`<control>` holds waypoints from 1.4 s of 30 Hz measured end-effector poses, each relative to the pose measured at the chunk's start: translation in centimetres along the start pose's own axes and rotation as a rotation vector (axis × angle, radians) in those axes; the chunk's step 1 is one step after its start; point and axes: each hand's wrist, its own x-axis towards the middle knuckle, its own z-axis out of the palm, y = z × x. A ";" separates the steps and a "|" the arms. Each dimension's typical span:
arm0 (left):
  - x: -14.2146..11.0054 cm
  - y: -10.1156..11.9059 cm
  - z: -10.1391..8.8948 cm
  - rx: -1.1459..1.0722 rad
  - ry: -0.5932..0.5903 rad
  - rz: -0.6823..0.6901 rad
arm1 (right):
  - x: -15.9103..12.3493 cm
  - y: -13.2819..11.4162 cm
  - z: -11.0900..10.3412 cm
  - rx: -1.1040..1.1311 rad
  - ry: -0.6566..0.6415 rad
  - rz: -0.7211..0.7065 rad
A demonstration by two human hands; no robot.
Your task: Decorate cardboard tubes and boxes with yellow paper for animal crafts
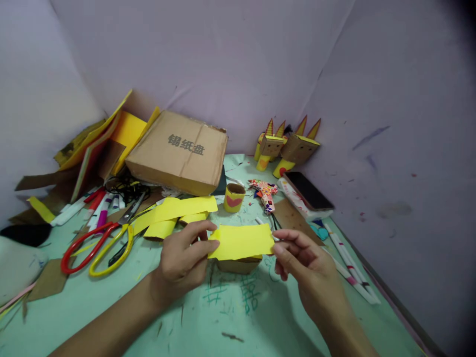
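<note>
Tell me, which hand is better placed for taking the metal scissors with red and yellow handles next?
Probably the left hand: it is nearer the scissors than the right hand, though both hold rectangular yellow paper.

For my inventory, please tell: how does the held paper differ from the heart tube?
The paper is a plain sheet; the tube is round with a red heart. Left hand and right hand hold the paper; the tube stands on the table. Both are yellow.

The yellow paper (243, 241) hides part of the small brown cardboard piece (240, 266)
</note>
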 end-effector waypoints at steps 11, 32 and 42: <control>1.1 0.8 -0.3 -0.660 0.048 -1.085 | -0.2 0.7 1.1 -0.024 0.139 -0.037; 2.1 1.3 0.1 -0.782 0.052 -1.246 | 0.3 0.8 1.1 -0.202 0.141 -0.148; 1.9 1.4 0.1 -0.774 0.074 -1.230 | -0.2 0.4 1.0 -0.182 0.120 -0.117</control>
